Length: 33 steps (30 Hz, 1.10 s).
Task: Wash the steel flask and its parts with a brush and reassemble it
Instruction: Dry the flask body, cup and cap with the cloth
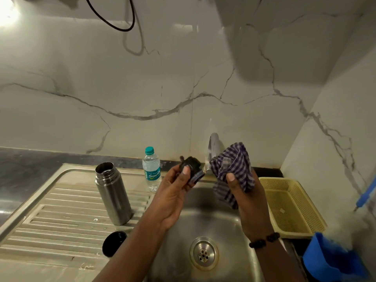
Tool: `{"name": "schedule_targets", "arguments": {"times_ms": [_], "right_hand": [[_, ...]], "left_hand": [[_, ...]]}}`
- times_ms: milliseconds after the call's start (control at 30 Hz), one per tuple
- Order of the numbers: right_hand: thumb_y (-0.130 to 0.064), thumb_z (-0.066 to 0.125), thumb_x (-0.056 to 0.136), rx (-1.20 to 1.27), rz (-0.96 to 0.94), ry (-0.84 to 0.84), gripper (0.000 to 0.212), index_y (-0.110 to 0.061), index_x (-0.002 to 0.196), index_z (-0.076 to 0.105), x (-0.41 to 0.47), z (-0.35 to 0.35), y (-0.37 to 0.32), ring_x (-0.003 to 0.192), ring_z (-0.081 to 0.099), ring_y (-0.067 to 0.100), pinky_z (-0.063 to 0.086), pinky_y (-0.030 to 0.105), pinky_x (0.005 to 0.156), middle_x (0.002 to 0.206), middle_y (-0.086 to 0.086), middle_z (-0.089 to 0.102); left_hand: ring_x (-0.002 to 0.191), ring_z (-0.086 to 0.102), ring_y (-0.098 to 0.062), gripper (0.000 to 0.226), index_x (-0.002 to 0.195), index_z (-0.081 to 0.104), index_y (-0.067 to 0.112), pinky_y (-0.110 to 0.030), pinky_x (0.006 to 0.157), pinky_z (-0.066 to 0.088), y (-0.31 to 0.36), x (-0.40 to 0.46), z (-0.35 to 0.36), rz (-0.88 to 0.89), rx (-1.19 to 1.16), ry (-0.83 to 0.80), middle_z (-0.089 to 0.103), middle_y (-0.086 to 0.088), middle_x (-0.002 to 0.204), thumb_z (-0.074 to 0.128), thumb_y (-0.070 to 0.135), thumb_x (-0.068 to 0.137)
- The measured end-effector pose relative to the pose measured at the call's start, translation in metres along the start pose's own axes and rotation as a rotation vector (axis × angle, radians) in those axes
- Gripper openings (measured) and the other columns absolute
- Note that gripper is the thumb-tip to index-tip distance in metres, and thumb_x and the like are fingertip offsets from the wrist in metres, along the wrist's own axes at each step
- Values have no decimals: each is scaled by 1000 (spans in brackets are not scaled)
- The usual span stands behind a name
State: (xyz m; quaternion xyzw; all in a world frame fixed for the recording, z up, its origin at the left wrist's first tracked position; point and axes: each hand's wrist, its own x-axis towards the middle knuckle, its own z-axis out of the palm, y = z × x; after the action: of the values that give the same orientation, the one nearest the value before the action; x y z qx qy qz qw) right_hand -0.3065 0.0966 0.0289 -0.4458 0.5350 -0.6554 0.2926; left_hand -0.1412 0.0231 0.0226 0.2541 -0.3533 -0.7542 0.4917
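The steel flask point(113, 193) stands upright and uncapped on the ribbed drainboard point(61, 216) left of the sink. A black round cap point(114, 243) lies on the drainboard near its front edge. My left hand point(175, 192) grips a small black flask part point(192, 167) above the sink basin. Beside it, my right hand point(247, 202) holds a bunched purple checked cloth point(234, 171), just right of that part. The brush with a blue handle point(366, 195) leans at the far right edge.
A steel tap point(212, 149) rises behind my hands. A small water bottle with a teal cap point(151, 169) stands at the back of the drainboard. A yellow mesh basket point(293, 206) sits right of the sink basin point(203, 253). A blue container point(333, 259) is at the lower right.
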Motion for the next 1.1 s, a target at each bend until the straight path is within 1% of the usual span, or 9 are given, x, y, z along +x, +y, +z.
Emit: {"name": "schedule_targets", "arguments": {"times_ms": [67, 167, 400, 567, 667, 833, 900, 1000, 1100], "right_hand": [[-29, 64, 88, -5, -49, 12, 41, -21, 128, 56, -6, 3, 0, 103, 66, 5, 56, 20, 83, 113, -11, 70], [-36, 71, 85, -2, -119, 63, 49, -17, 127, 56, -14, 11, 1, 105, 65, 5, 53, 14, 79, 114, -10, 68], [-29, 74, 82, -127, -63, 117, 24, -41, 98, 61, -17, 42, -8, 87, 63, -10, 47, 5, 67, 93, -15, 70], [-33, 75, 80, -95, -6, 160, 30, -27, 109, 68, -13, 46, -4, 91, 67, 0, 56, 21, 77, 98, -10, 73], [-34, 74, 79, -39, 43, 144, 27, -27, 105, 68, -17, 44, -7, 86, 70, 3, 57, 20, 72, 92, -9, 75], [-29, 61, 89, 444, 380, 52, 29, -23, 117, 63, -25, 33, 5, 84, 74, 22, 60, 36, 62, 99, 3, 76], [-35, 55, 92, 648, 521, 77, 35, -21, 123, 61, -27, 34, 16, 92, 72, 22, 58, 38, 68, 109, 5, 73], [-35, 53, 91, 862, 624, 86, 40, -19, 126, 61, -30, 43, 27, 113, 63, 26, 48, 45, 98, 124, 8, 67], [-32, 52, 94, 949, 679, 37, 40, -15, 128, 60, -33, 56, 34, 122, 58, 30, 40, 49, 108, 128, 12, 64]], "left_hand": [[108, 67, -23, 47, 127, 59, 3, -31, 90, 58, 0, -1, 5, -28, -127, 32, 66, -18, 126, 64, 22, 84], [117, 64, -28, 48, 130, 56, 1, -39, 98, 53, -4, -4, 8, -48, -175, 19, 64, -20, 129, 62, 18, 85], [111, 67, -22, 51, 127, 55, 10, -26, 85, 56, -20, -11, 6, 136, 201, 13, 69, -10, 119, 71, 5, 79], [108, 68, -22, 47, 122, 54, 6, -24, 84, 55, -14, -14, 6, 287, 391, 23, 70, -8, 115, 75, 1, 81], [108, 68, -18, 47, 121, 55, 11, -26, 88, 56, -12, -15, 5, 340, 460, 46, 71, -4, 115, 77, 3, 80], [106, 67, -4, 55, 125, 56, 26, -19, 86, 54, -4, -26, -17, 397, 690, 163, 70, 14, 114, 81, 27, 77], [106, 66, -2, 59, 126, 56, 31, -17, 87, 53, 0, -33, -34, 421, 802, 216, 68, 17, 115, 83, 34, 74], [108, 62, 0, 59, 123, 53, 32, -11, 89, 49, 3, -45, -61, 425, 914, 281, 64, 16, 117, 85, 30, 74], [104, 62, -2, 58, 117, 50, 31, -14, 87, 50, 4, -61, -90, 390, 986, 325, 63, 15, 112, 87, 24, 74]]}}
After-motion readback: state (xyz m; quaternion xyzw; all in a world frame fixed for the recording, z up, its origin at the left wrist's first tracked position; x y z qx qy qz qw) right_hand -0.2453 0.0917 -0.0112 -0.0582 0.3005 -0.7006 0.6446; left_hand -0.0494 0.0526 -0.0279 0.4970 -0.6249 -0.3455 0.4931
